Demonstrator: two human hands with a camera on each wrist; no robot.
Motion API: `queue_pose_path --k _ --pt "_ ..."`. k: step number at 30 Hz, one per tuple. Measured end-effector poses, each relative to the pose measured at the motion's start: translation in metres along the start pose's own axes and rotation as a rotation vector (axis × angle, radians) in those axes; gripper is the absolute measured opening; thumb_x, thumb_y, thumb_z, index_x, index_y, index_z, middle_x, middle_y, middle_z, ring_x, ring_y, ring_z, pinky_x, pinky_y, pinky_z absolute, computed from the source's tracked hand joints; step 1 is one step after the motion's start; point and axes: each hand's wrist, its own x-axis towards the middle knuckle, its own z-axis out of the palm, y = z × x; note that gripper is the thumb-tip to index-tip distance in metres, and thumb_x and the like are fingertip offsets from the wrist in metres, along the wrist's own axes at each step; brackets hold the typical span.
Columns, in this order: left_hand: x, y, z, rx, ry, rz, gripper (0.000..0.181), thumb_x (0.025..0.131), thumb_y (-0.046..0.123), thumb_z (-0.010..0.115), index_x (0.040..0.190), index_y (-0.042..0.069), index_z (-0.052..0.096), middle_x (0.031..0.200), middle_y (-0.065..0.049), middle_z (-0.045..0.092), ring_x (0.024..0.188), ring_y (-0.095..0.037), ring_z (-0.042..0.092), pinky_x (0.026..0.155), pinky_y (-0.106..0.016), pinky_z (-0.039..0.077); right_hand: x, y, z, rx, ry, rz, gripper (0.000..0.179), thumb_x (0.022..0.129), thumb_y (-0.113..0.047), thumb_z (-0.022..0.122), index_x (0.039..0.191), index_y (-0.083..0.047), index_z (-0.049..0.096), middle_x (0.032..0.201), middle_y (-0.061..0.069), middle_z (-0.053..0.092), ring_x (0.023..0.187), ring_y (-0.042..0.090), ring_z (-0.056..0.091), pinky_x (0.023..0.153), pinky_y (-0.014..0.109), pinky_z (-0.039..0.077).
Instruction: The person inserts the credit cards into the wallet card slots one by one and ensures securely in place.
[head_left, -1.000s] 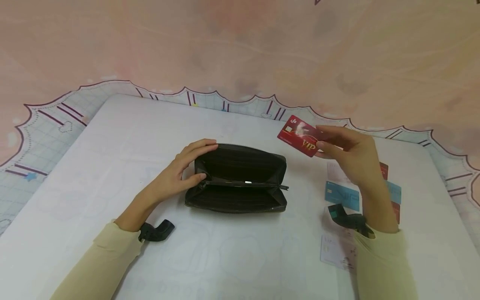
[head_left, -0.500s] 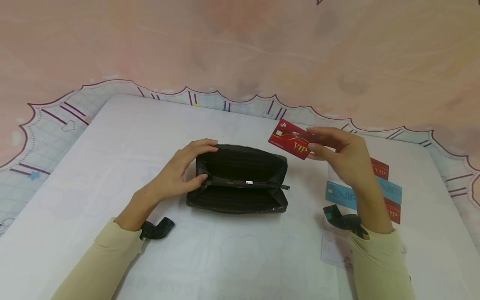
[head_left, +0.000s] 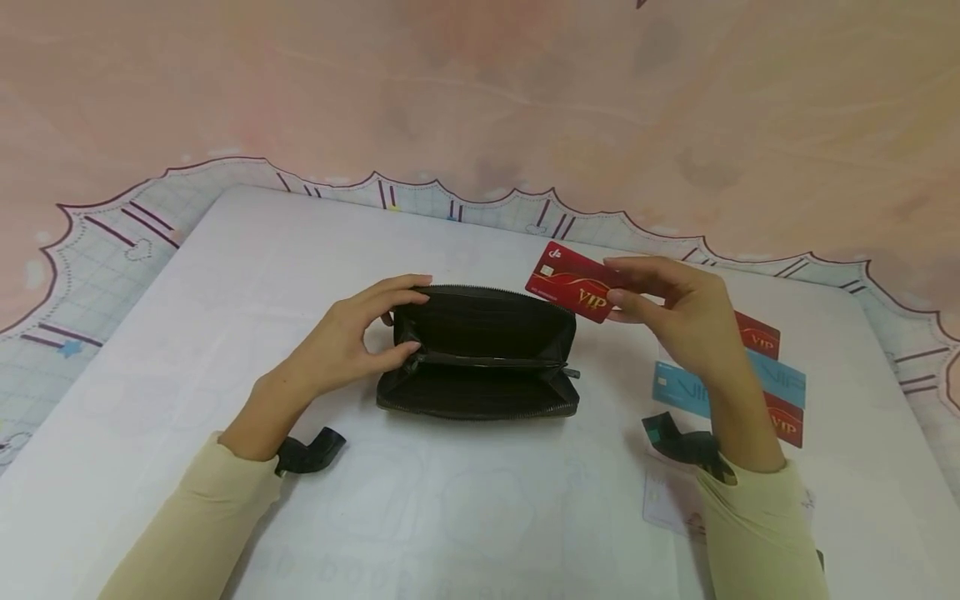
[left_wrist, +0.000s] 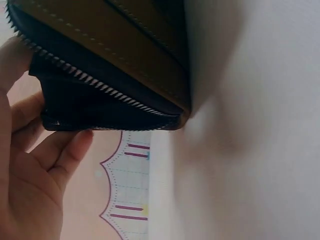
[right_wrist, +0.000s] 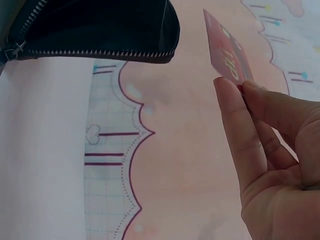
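A black zip wallet [head_left: 480,362] stands unzipped on the white table, its two compartments gaping upward. My left hand [head_left: 341,342] grips the wallet's left end, thumb at the inner fold and fingers over the back edge. In the left wrist view the zip teeth and a brown side of the wallet [left_wrist: 120,60] show beside those fingers. My right hand [head_left: 682,312] pinches a red VIP card [head_left: 566,279] by its right end between thumb and fingers. The card is tilted and overlaps the wallet's back right corner in the head view. From the right wrist, the card appears apart from the wallet.
More cards lie on the table at the right, partly behind the right forearm: blue ones [head_left: 678,387], red ones [head_left: 785,419] and a pale one [head_left: 667,500]. A patterned cloth [head_left: 480,108] with a scalloped border lies beyond the table's [head_left: 285,242] far edge.
My right hand has carried the red card leftward and slightly down toward the wallet. The left hand keeps its grip; the wallet has tipped slightly, and a small white spot inside is out of sight.
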Motion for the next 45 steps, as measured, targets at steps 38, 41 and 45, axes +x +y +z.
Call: queue_pose_path --k 38,41,45 --pt "-0.004 -0.010 0.006 -0.255 0.042 -0.026 0.057 0.077 -0.007 0.071 0.131 0.004 0.056 0.140 -0.006 0.036 0.116 -0.023 0.039 0.078 -0.035 0.038 0.022 -0.012 0.074 0.085 -0.153 -0.098 0.031 0.086 -0.008 0.071 0.117 -0.009 0.069 0.113 0.004 0.067 0.099 0.019 0.063 0.072 0.027 0.053" --pt "-0.003 -0.009 0.008 -0.251 0.071 0.040 0.051 0.076 -0.010 0.069 0.125 0.001 0.060 0.131 -0.010 0.044 0.119 -0.024 0.038 0.089 -0.030 0.038 0.022 -0.011 0.073 0.116 -0.137 -0.055 0.032 0.086 -0.008 0.071 0.118 -0.009 0.068 0.113 0.006 0.067 0.098 0.020 0.064 0.070 0.028 0.053" --pt "0.000 -0.009 0.011 -0.169 0.139 0.193 0.028 0.087 0.005 0.067 0.114 0.002 0.067 0.120 -0.013 0.052 0.114 -0.026 0.042 0.094 -0.030 0.034 0.023 -0.007 0.072 0.168 -0.130 -0.040 0.033 0.085 -0.006 0.071 0.118 -0.007 0.067 0.110 0.008 0.067 0.097 0.020 0.065 0.070 0.030 0.054"
